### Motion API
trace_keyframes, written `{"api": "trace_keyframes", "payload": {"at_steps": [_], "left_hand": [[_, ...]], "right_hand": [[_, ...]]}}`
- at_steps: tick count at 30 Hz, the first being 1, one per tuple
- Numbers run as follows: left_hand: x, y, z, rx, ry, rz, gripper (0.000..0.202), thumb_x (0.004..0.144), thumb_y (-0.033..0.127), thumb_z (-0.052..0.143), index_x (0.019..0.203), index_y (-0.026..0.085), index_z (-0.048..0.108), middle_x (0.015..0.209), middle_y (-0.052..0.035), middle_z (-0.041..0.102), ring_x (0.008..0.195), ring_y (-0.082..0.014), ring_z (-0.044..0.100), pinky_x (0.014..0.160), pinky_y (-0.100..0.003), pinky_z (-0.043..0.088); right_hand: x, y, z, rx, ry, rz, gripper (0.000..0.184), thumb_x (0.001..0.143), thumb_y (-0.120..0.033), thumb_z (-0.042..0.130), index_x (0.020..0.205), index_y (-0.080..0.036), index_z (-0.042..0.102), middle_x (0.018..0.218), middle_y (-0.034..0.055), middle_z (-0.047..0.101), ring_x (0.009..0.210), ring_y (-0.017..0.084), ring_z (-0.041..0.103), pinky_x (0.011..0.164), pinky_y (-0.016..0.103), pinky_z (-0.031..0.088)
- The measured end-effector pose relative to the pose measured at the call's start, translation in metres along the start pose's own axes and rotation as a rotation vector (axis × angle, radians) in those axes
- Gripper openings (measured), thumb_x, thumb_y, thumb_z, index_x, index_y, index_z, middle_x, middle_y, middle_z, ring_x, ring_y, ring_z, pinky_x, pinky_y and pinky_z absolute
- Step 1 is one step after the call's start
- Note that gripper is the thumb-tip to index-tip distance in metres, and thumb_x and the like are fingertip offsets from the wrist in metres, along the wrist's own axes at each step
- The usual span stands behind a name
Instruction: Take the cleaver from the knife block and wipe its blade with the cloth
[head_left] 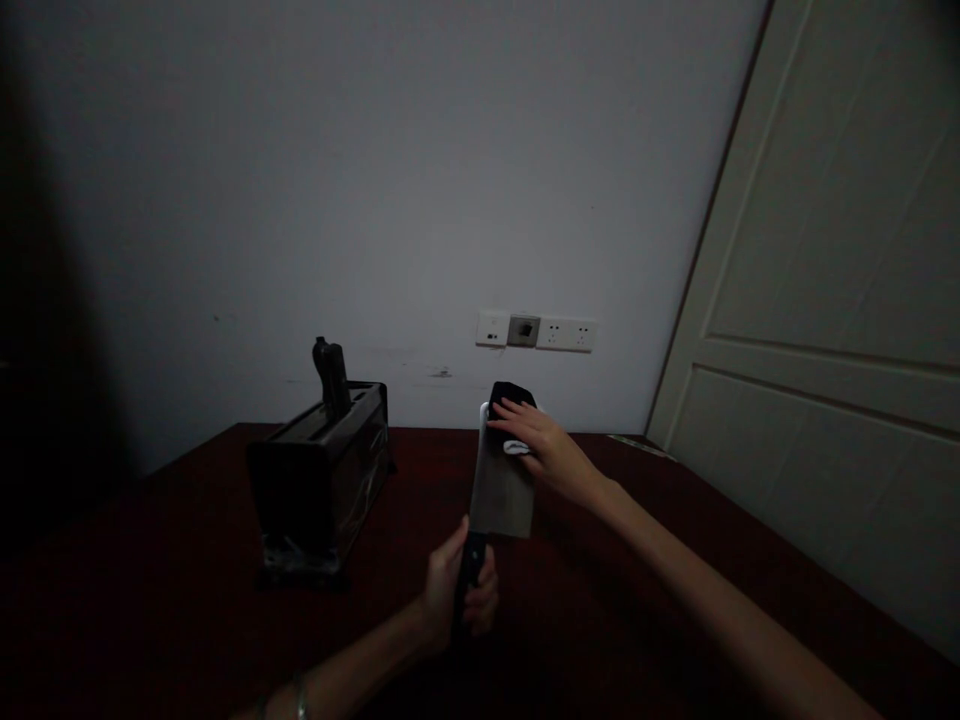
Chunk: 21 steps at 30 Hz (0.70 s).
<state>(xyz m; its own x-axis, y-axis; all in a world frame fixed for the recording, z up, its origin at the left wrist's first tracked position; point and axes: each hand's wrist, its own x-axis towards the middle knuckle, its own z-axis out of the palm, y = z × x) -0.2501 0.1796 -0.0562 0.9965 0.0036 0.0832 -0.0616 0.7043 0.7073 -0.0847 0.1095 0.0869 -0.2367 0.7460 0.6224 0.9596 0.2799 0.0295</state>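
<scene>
My left hand [459, 588] is wrapped round the black handle of a cleaver [504, 495], whose wide metal blade points up and away from me. My right hand [546, 446] lies against the far end of the blade, pressing a black cloth [512, 392] to it. A white edge of folded material pokes out below the right fingers. Part of the blade's top is hidden behind the cloth and the fingers. To the left stands a black knife block [319, 470], with dark knife handles [332, 375] sticking up from its top slots.
The dark red table [427, 480] reaches back to a pale wall with a row of sockets [536, 331]. A white panelled door [817, 300] is on the right. A thin flat strip [641, 446] lies at the table's back right edge. The light is dim.
</scene>
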Motion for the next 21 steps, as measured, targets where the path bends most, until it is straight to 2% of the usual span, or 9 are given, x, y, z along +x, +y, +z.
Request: {"api": "trace_keyframes", "payload": {"at_steps": [6,9,13,17,19,21], "left_hand": [[-0.002,0.004,0.01,-0.035,0.06,0.015,0.066,0.082,0.067,0.013,0.051,0.017,0.043,0.034,0.0042,0.027,0.027,-0.0074,0.021,0.029,-0.019,0.022],[-0.002,0.006,0.011,-0.05,0.119,-0.008,0.07,0.08,0.068,0.008,0.049,0.016,0.043,0.034,0.0039,0.025,0.027,-0.0075,0.021,0.029,-0.02,0.022],[-0.003,0.006,0.019,-0.047,0.118,-0.024,0.072,0.082,0.065,0.003,0.049,0.016,0.044,0.034,0.0035,0.025,0.027,-0.0079,0.021,0.029,-0.02,0.022],[-0.01,0.001,0.032,-0.033,0.067,-0.046,0.07,0.081,0.067,0.007,0.05,0.017,0.044,0.034,0.0039,0.025,0.027,-0.0076,0.02,0.03,-0.019,0.023],[-0.015,-0.002,0.037,-0.028,0.067,-0.055,0.069,0.08,0.07,0.01,0.05,0.017,0.044,0.034,0.0043,0.025,0.027,-0.0073,0.02,0.03,-0.019,0.023],[-0.019,-0.003,0.037,-0.035,0.072,-0.043,0.069,0.08,0.07,0.01,0.051,0.017,0.043,0.034,0.0044,0.025,0.027,-0.0071,0.02,0.029,-0.019,0.023]], "right_hand": [[-0.03,-0.046,0.013,0.077,-0.169,-0.089,0.054,0.069,0.001,0.04,0.119,-0.016,0.05,0.133,0.0085,0.047,0.129,0.017,0.032,0.108,0.045,0.023],[-0.041,-0.06,0.02,0.143,-0.218,-0.109,0.064,0.068,0.0,0.041,0.129,-0.018,0.04,0.134,0.0076,0.046,0.128,0.016,0.033,0.107,0.043,0.026],[-0.029,-0.043,0.014,0.085,-0.161,-0.089,0.073,0.066,-0.002,0.043,0.135,-0.019,0.033,0.138,0.0085,0.04,0.13,0.018,0.029,0.106,0.045,0.028],[0.0,-0.014,-0.003,-0.015,-0.088,-0.058,0.063,0.066,-0.005,0.047,0.128,-0.018,0.045,0.136,0.0094,0.043,0.129,0.021,0.032,0.105,0.047,0.028],[0.007,-0.01,-0.008,-0.035,-0.077,-0.055,0.058,0.069,-0.007,0.048,0.125,-0.018,0.049,0.134,0.0096,0.045,0.128,0.021,0.035,0.104,0.047,0.028],[0.003,-0.017,-0.005,-0.034,-0.085,-0.069,0.055,0.071,-0.009,0.049,0.125,-0.017,0.049,0.134,0.0098,0.046,0.127,0.021,0.036,0.104,0.046,0.029]]}}
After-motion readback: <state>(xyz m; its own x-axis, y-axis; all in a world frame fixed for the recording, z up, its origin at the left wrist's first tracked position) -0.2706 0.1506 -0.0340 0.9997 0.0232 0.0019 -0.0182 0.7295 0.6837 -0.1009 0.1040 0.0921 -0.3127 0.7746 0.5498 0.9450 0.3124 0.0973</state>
